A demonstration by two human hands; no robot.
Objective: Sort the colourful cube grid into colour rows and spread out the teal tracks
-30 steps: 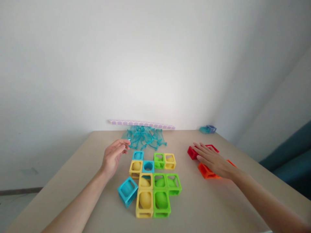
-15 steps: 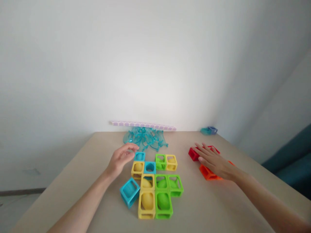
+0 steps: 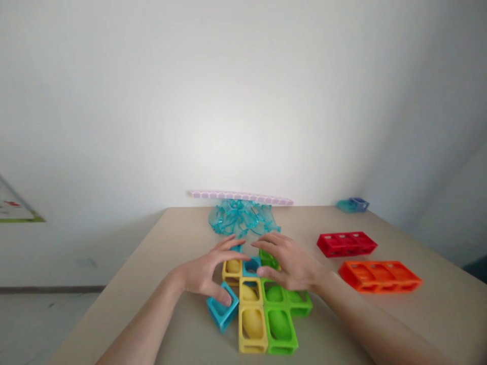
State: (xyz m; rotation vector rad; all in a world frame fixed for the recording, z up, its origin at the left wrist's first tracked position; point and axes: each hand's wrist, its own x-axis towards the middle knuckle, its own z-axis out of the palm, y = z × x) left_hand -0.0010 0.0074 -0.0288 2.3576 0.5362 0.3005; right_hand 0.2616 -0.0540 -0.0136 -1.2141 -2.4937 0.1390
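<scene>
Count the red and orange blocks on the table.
2. The red block lies right of the right hand; the orange block nearer, beside it. That hand or the left hand might hide others.

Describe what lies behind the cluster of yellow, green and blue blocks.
Behind the blocks lies a heap of clear turquoise pieces, then a lilac strip by the wall. The left hand and right hand cover the cluster's rear blocks, hiding most of them.

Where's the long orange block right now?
In the head view, the long orange block lies at the right, just nearer than the red block, clear of the right hand.
</scene>
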